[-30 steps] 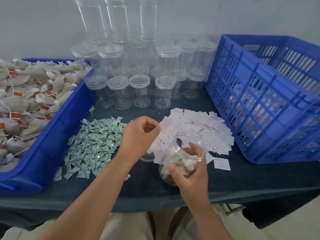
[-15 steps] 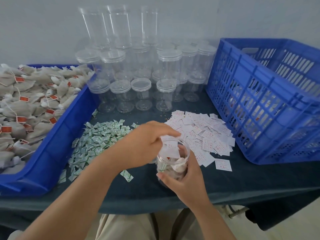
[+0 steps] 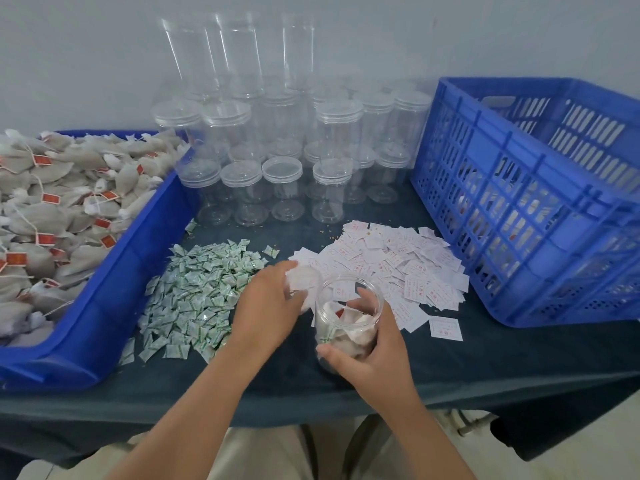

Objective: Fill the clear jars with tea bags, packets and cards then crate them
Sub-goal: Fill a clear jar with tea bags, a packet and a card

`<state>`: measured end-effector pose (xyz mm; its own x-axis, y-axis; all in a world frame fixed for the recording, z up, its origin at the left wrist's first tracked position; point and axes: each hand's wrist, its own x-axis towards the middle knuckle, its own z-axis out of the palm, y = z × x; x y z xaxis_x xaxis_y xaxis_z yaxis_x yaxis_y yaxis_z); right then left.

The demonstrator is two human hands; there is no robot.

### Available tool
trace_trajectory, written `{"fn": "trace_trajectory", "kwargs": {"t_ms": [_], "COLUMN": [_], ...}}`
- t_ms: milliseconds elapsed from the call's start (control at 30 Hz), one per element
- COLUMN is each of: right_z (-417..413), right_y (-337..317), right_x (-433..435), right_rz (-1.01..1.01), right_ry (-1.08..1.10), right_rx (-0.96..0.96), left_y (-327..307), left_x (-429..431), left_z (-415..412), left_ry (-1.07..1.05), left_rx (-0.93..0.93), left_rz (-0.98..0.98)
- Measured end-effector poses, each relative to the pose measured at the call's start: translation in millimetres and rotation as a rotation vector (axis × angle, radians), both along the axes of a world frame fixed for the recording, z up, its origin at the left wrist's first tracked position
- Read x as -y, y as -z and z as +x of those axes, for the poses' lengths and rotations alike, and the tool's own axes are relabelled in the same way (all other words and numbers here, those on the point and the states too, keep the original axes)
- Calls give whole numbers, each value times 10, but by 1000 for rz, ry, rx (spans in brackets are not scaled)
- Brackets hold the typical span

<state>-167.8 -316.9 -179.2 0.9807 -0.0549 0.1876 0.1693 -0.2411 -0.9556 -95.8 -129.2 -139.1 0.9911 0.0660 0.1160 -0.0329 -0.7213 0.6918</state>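
My right hand (image 3: 375, 355) grips an open clear jar (image 3: 334, 329) standing on the dark table near its front edge. Inside the jar are tea bags, a green packet and a white card. My left hand (image 3: 268, 306) is just left of the jar, its fingertips closed on a blurred translucent lid (image 3: 304, 284). White cards with red print (image 3: 398, 261) lie in a heap behind the jar. Green and white packets (image 3: 204, 289) are spread out left of my left hand. The blue crate (image 3: 519, 209) stands at the right.
A blue tray (image 3: 104, 299) heaped with tea bags (image 3: 52, 202) fills the left side. Several lidded empty clear jars (image 3: 287, 188) stand in rows at the back, with tall jar stacks behind them against the wall. One card (image 3: 445, 329) lies apart near the crate.
The left hand came from above the cards, dropped a card into the jar, then drew back left to the lid. The right hand set the tilted jar upright.
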Motion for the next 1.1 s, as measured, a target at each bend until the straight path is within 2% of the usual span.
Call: {"fn": "trace_trajectory", "kwargs": {"t_ms": [67, 133, 200, 267, 367, 433, 500, 600, 733, 833, 967, 1100], "right_z": [-12, -11, -14, -13, 1, -12, -50, -140, -302, -371, -368, -283], "right_y": [-13, -40, -72, -94, -135, -192, -262, -338, -476, -568, -710, -827], "right_x": [9, 16, 10, -1, -18, -41, -73, -126, -206, -204, -97, 56], "right_rz": [-10, -30, -59, -71, -68, -94, -147, -248, -366, -434, -405, -204], "right_ry": [-16, -49, -95, -123, -158, -160, -156, -130, -45, -30, -148, -345], "right_rx": [7, -10, -50, -62, -88, -90, -88, -79, 11, -34, -216, -300], "left_y": [-81, -222, -344, -443, -549, -645, -733, -847, -905, -923, -937, -831], "left_x": [6, 3, -34, -61, -43, 4, -5, -44, 88, 131, 85, 42], "left_z": [-38, -118, -221, -330, -427, -479, -521, -606, -738, -791, -811, -818], "left_ry": [-4, 103, 321, 513, 581, 573, 574, 594, 494, 463, 514, 595], "left_rx": [-4, -92, -96, -107, -51, -17, -20, -88, 8, 50, 127, 193], "left_rz": [-226, -526, -609, -453, -3, 153, 217, 265, 250, 222, 150, -18]}}
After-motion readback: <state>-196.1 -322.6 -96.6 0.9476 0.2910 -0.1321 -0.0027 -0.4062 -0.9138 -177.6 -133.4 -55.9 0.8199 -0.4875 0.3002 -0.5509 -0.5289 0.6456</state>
